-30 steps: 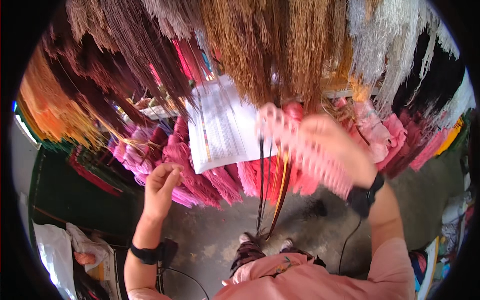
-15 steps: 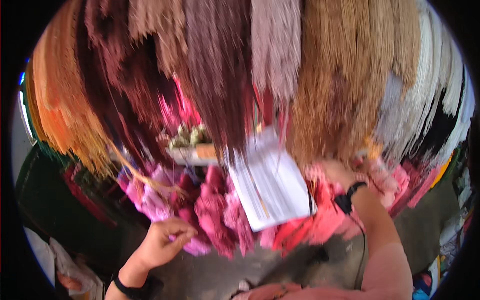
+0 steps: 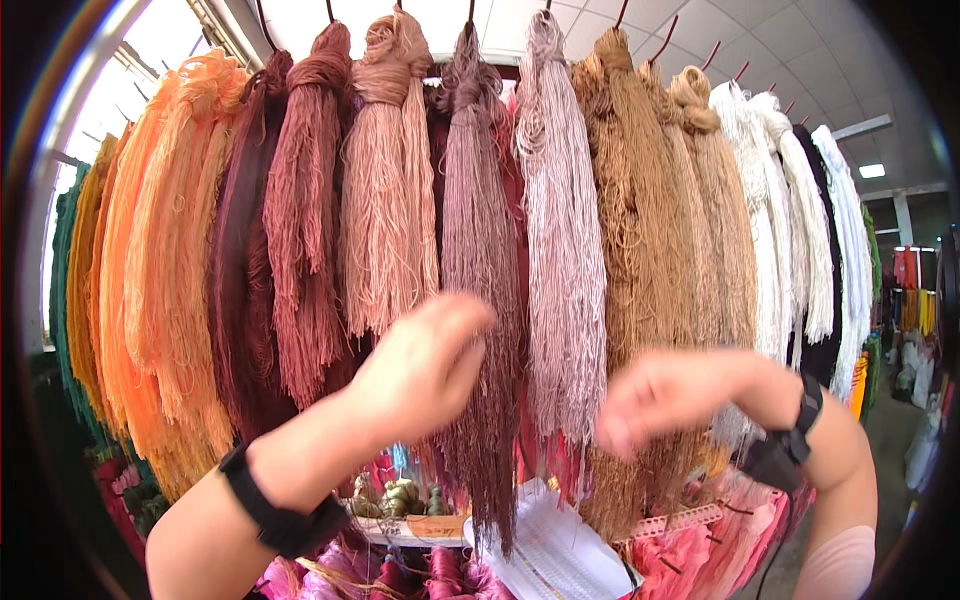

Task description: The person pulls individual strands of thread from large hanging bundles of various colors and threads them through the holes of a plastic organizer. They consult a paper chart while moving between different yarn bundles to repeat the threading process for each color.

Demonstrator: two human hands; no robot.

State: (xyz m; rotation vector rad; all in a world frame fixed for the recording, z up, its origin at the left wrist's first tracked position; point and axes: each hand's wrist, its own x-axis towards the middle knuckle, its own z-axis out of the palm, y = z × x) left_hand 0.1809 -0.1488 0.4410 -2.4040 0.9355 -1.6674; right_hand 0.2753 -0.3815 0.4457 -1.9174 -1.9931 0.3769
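The left hand [image 3: 430, 360] is raised near the middle of the scene, its blurred fingers curled, in front of the lower edge of a peach-beige hank [image 3: 390, 240] and the mauve hank [image 3: 475, 220] just right of it; whether the fingers close on any strands, I cannot tell. The right hand [image 3: 670, 395] stands well apart on the right, bent at the wrist with its fingers pointing left and curled, in front of the brown hank [image 3: 635, 220] and near the right edge of the pale lilac-grey hank [image 3: 560, 250]; it too is blurred, and I cannot tell whether it grips or touches yarn. These four hanks hang side by side in the middle of a long row, on the far side of both hands. Farther left in the row come dusky red yarn [image 3: 308, 220] and bright orange yarn [image 3: 170, 260], and on the right white yarn [image 3: 790, 220]. Lower down, between the two forearms, a printed white sheet [image 3: 550, 560] lies partly behind the mauve ends, with a pink perforated strip [image 3: 675, 522] to its right and green balls of yarn [image 3: 400, 497] on a shelf to its left.
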